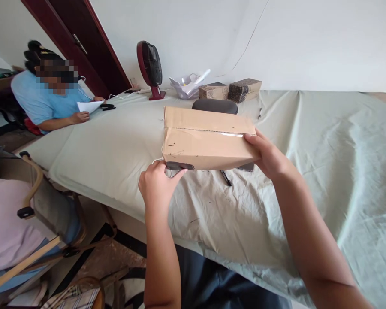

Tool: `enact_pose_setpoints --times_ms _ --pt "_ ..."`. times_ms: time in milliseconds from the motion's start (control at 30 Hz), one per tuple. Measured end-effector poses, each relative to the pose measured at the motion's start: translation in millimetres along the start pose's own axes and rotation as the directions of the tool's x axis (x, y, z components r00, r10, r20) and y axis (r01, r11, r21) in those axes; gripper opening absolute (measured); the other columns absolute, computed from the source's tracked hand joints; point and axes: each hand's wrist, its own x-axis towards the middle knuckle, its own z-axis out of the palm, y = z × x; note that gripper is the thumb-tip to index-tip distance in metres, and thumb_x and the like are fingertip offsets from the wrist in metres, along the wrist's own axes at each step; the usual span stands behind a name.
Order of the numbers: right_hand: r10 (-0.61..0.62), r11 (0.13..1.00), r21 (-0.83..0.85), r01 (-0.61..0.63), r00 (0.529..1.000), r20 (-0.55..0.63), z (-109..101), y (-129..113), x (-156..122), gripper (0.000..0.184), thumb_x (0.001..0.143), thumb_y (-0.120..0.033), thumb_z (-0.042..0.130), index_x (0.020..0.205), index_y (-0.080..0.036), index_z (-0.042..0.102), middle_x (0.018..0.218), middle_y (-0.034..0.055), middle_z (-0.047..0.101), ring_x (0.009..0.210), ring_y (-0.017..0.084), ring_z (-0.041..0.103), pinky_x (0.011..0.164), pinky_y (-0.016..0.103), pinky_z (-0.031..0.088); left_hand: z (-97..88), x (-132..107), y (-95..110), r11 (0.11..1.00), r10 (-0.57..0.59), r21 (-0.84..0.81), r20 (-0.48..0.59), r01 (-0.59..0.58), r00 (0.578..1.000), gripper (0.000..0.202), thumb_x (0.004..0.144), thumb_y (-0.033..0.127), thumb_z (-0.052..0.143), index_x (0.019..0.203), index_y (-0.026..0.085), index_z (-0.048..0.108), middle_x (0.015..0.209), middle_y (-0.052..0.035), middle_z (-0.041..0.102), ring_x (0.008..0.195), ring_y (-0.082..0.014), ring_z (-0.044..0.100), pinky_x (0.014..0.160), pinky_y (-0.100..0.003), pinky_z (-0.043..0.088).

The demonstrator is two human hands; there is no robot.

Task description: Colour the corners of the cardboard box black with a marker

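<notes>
Between my two hands a brown cardboard box (206,143) is held up above the cloth-covered table. A seam with a narrow gap runs along its upper face, and dark marks show near its left end. My left hand (157,178) grips the lower left corner, thumb against a black patch there. At the right end my right hand (266,152) is closed on the box, its thumb on the upper face by the seam. Below the box a black pen (226,178) lies on the cloth. A dark flat piece (246,167) is partly hidden under the box's right end.
Behind the box are a dark case (215,105), two cardboard boxes (214,91), a clear plastic basket (188,88) and a red fan (150,68). A person (58,94) at the table's left holds white paper (89,106). A chair (51,210) stands front left.
</notes>
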Motion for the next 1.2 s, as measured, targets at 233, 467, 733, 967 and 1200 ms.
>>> enact_pose_setpoints --times_ms 233,467,733,967,1200 --pt "-0.083 0.991 -0.107 0.082 0.997 0.0 2 -12 -13 0.061 0.095 -0.059 0.06 0.151 -0.037 0.058 0.145 -0.0005 0.07 0.134 0.037 0.064 0.114 0.056 0.055 -14.3 -6 0 0.99 0.06 -0.129 0.03 -0.056 0.998 0.026 0.081 0.044 0.082 0.081 0.022 0.068 0.093 -0.0085 0.074 0.087 -0.0286 0.069 0.073 -0.037 0.045" --pt "-0.177 0.964 -0.193 0.181 0.983 0.041 -10 -16 -19 0.072 0.09 -0.046 0.063 0.161 -0.044 0.047 0.165 -0.0083 0.054 0.157 0.038 0.043 0.131 0.062 0.034 -32.5 -8 -29 0.67 0.352 -0.725 0.497 0.157 0.793 0.048 0.092 0.066 0.064 0.109 0.024 0.081 0.115 -0.011 0.08 0.116 -0.0326 0.072 0.096 -0.043 0.057" --pt "-0.169 0.965 -0.183 0.186 0.98 0.106 -18 -32 -37 0.087 0.084 -0.042 0.078 0.163 -0.045 0.044 0.163 -0.0045 0.057 0.155 0.036 0.048 0.124 0.057 0.047 13.5 -3 -58 0.361 0.382 -0.866 0.477 0.347 0.792 0.102 0.074 0.106 0.035 0.118 0.026 0.081 0.116 -0.0178 0.081 0.122 -0.0382 0.073 0.087 -0.048 0.065" --pt "-0.144 0.979 -0.122 0.165 0.975 0.167 -21 -50 -52 0.06 0.081 -0.047 0.089 0.138 -0.042 0.072 0.162 -0.0005 0.058 0.161 0.039 0.039 0.123 0.063 0.048 30.6 10 -32 0.289 -0.113 -0.889 0.337 0.356 0.935 0.075 0.091 0.09 0.043 0.125 0.031 0.075 0.12 -0.0102 0.08 0.125 -0.0294 0.073 0.097 -0.042 0.064" --pt "-0.174 0.97 -0.145 0.193 0.976 0.133 -28 -48 -53 0.047 0.085 -0.052 0.086 0.13 -0.041 0.078 0.157 -0.0011 0.063 0.16 0.039 0.041 0.126 0.065 0.045 21.1 18 -23 0.323 -0.015 -0.889 0.339 0.325 0.941 0.075 0.09 0.088 0.043 0.113 0.026 0.078 0.09 -0.0089 0.08 0.1 -0.0325 0.078 0.089 -0.047 0.065"
